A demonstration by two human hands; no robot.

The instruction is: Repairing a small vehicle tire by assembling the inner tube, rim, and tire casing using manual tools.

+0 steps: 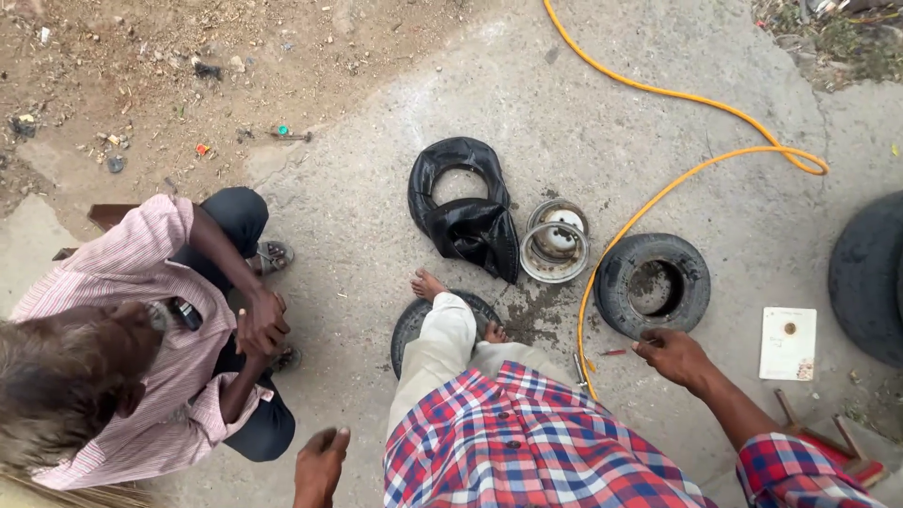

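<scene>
My right hand (pixel 673 356) reaches down to the near edge of a small black tyre (pixel 653 282) lying flat on the concrete, fingers bent. A thin red stick-like tool (pixel 613 353) lies just left of the fingertips; whether the hand grips it is unclear. My left hand (pixel 320 463) hangs low at the bottom of the view, fingers loosely apart and holding nothing. My bare feet (pixel 428 284) rest on another small tyre (pixel 410 325) under my light trousers.
A limp black inner tube (pixel 466 209) and a round metal rim (pixel 555 241) lie ahead. A yellow hose (pixel 658 193) loops across the concrete. A seated person in a pink striped shirt (pixel 141 329) is at left. A large tyre (pixel 870 277) and a white card (pixel 788 343) are at right.
</scene>
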